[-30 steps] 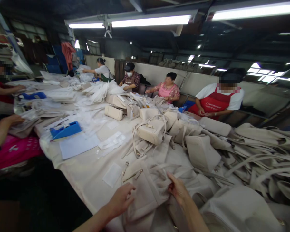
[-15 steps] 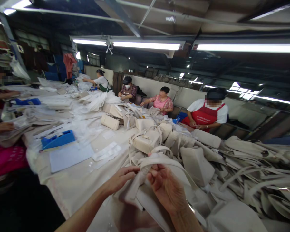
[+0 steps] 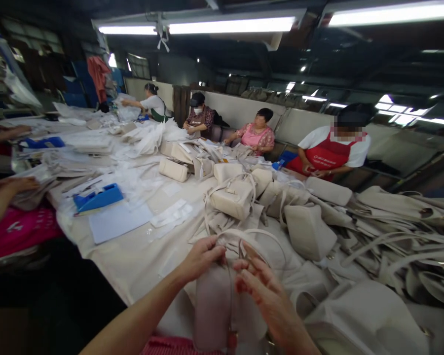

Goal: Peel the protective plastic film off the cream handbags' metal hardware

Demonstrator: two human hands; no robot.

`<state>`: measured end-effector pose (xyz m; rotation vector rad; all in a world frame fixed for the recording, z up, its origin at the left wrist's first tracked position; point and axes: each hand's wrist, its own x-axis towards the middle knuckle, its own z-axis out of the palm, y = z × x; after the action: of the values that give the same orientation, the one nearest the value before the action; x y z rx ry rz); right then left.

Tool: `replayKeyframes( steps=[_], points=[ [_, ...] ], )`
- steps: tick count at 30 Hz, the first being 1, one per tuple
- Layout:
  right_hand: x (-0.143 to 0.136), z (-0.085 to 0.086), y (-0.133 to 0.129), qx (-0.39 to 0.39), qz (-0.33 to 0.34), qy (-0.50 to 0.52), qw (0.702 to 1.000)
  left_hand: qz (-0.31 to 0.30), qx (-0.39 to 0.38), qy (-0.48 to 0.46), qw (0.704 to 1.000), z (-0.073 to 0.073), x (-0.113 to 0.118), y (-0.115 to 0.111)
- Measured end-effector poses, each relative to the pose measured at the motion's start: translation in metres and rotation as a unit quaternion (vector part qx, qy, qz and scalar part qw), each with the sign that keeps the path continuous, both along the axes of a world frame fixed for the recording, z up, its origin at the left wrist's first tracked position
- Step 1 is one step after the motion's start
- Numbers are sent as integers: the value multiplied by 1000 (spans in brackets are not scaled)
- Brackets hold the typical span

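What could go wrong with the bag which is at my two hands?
The strap looped above your hands might catch on the piled bags just beyond.
The beige bag is near the close edge of the table, so it could slip down if the left hand loosens its grip.
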<state>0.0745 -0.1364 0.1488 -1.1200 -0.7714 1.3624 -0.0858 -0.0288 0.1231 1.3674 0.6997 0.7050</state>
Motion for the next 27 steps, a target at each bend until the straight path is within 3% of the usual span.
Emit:
replayKeyframes(
  steps=[3, 6, 9, 11, 15, 18, 21, 24, 25, 27],
  points=[
    [31, -21, -25, -102, -13, -83, 991, -6, -105, -27, 994, -20, -2, 19],
    [50, -51, -53, -185, -25, -114, 976, -26, -153, -19, 988, -34, -6, 42],
    [46, -81, -70, -243, -67, -107, 962, -51, -185, -1, 981, -46, -4, 62],
    [31, -92, -71, -242, -82, -63, 965, -57, -191, 19, 980, -53, 3, 73],
    [1, -87, -52, -212, -39, -6, 977, -30, -156, 72, 985, -55, 21, 89],
    [-5, -73, -32, -202, -15, 52, 978, 64, -78, 104, 990, -38, 22, 96],
    [-1, -65, -18, -178, -32, 87, 980, 193, 10, 114, 974, -12, -3, 86],
    [3, -65, -11, -186, -57, 86, 977, 227, 41, 134, 964, 8, -45, 46],
    [3, -64, -9, -190, -66, 87, 976, 169, 17, 161, 972, 11, -58, 28],
    [2, -63, -6, -199, -78, 87, 973, -16, -103, 178, 978, 13, -75, -9]
  ],
)
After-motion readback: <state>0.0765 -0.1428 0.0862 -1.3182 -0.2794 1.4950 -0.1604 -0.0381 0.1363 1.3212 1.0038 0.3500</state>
